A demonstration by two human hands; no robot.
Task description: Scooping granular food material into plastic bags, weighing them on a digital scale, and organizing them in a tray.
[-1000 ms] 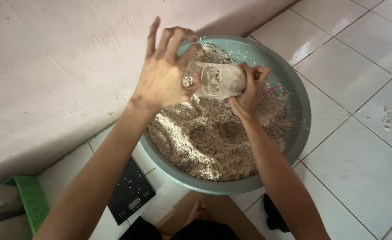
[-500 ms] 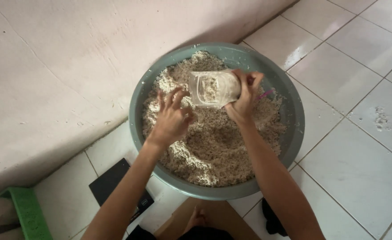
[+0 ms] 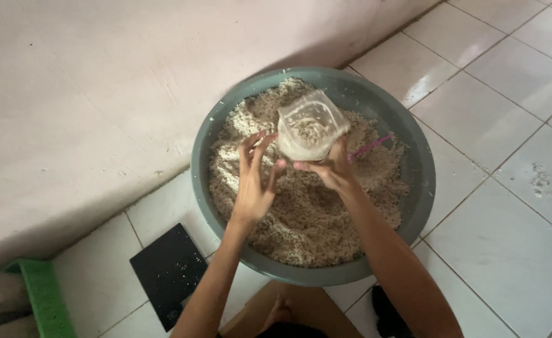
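**Clear plastic bag held over basin**

We grasp the clear plastic bag (image 3: 310, 127), partly filled with pale grain, in our right hand (image 3: 327, 168) above the grey basin (image 3: 421, 188). Our left hand (image 3: 255, 181) hovers beside it, fingers spread, gripping nothing. Black scale (image 3: 168, 272) sits on the floor tiles.

1. My left hand (image 3: 255, 181) was up at the far rim of the basin (image 3: 423, 188) 1 s ago, fingers on the bag's mouth; dropped into the grain (image 3: 313, 219) at 0.5 s; now lifted off it, fingers spread, just beside the bag's left side.
2. Clear plastic bag (image 3: 310, 125) lay sideways before, mouth twd left; now tipped upright, mouth open facing me, grain visible inside.
3. My right hand (image 3: 329, 168) went from gripping the bag's right end to holding it from underneath, nearer the basin's centre.
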